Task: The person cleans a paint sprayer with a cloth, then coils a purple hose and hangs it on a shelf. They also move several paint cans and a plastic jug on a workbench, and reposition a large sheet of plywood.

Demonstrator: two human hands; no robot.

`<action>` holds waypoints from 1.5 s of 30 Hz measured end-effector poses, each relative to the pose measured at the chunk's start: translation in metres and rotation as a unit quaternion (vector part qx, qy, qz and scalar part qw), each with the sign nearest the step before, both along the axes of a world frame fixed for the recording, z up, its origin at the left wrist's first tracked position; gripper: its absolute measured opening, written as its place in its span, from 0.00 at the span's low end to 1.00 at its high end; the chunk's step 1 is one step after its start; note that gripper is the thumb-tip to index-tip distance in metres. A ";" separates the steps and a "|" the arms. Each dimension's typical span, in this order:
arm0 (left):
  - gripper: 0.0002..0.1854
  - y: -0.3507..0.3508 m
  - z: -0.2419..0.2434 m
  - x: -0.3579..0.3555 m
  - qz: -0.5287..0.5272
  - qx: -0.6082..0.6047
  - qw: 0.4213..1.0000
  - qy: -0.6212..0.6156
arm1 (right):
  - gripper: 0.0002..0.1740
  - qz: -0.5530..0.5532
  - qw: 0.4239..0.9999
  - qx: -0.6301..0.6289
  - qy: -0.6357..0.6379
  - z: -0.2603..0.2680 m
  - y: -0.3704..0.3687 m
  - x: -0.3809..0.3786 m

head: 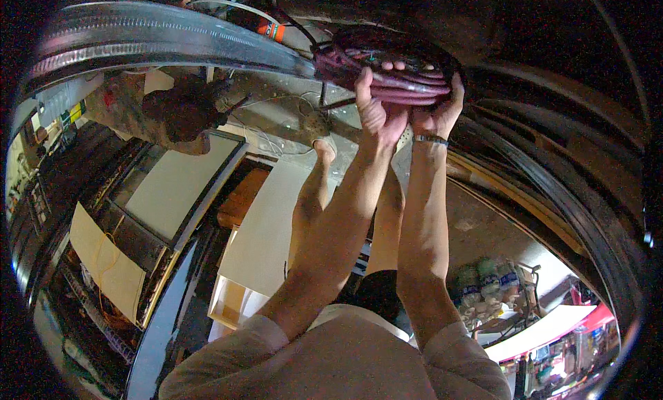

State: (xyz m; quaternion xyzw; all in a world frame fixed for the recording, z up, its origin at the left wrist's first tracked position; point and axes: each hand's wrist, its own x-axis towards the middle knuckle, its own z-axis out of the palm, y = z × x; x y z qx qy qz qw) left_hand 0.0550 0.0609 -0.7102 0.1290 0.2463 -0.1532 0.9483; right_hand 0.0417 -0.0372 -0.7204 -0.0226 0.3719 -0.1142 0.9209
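Note:
A thick bundle of coiled purplish-red cable or hose (409, 86) sits at the upper middle of the head view, its far side lost in shadow. My left hand (380, 107) cups it from below, palm up, with the thumb on its left side. Close beside it, my right hand (440, 107) supports the right part of the coil, its thumb up along the edge. A few fingertips show over the strands; the other fingers are hidden. A dark band (431, 140) circles my right wrist. Both arms are stretched out in front of me.
Long grooved strips (171, 32) run across the upper left, near an orange-labelled item (271, 30). White panels (264, 218) and a framed pane (176, 187) stand left of my legs. Loose wires (264, 136) lie on the floor. Large plastic bottles (487, 278) sit at right.

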 end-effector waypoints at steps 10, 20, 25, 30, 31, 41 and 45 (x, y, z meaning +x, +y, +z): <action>0.39 0.016 -0.020 -0.113 -0.007 -0.042 0.973 0.228 | 0.13 0.079 0.986 -0.069 0.133 -0.032 -0.019 -0.047; 0.37 0.127 -0.065 -0.139 -0.265 0.341 0.886 0.167 | 0.15 -0.010 0.982 -0.122 0.140 -0.013 -0.031 -0.113; 0.35 0.105 -0.089 -0.104 -0.285 0.283 0.874 0.274 | 0.23 -0.044 0.974 -0.137 0.178 0.029 -0.032 -0.166; 0.21 0.062 -0.102 -0.093 -0.274 0.331 0.886 0.175 | 0.22 -0.039 0.968 -0.216 0.119 0.069 -0.050 -0.191; 0.21 0.058 -0.102 -0.094 -0.254 0.303 0.898 0.191 | 0.22 -0.038 0.965 -0.227 0.126 0.075 -0.050 -0.190; 0.30 0.062 -0.046 -0.049 -0.321 0.510 0.772 0.201 | 0.31 0.129 0.930 -0.342 -0.033 0.134 -0.025 -0.208; 0.32 0.062 0.006 -0.036 -0.222 0.545 0.808 0.031 | 0.35 0.320 0.763 -0.560 -0.044 0.129 -0.060 -0.239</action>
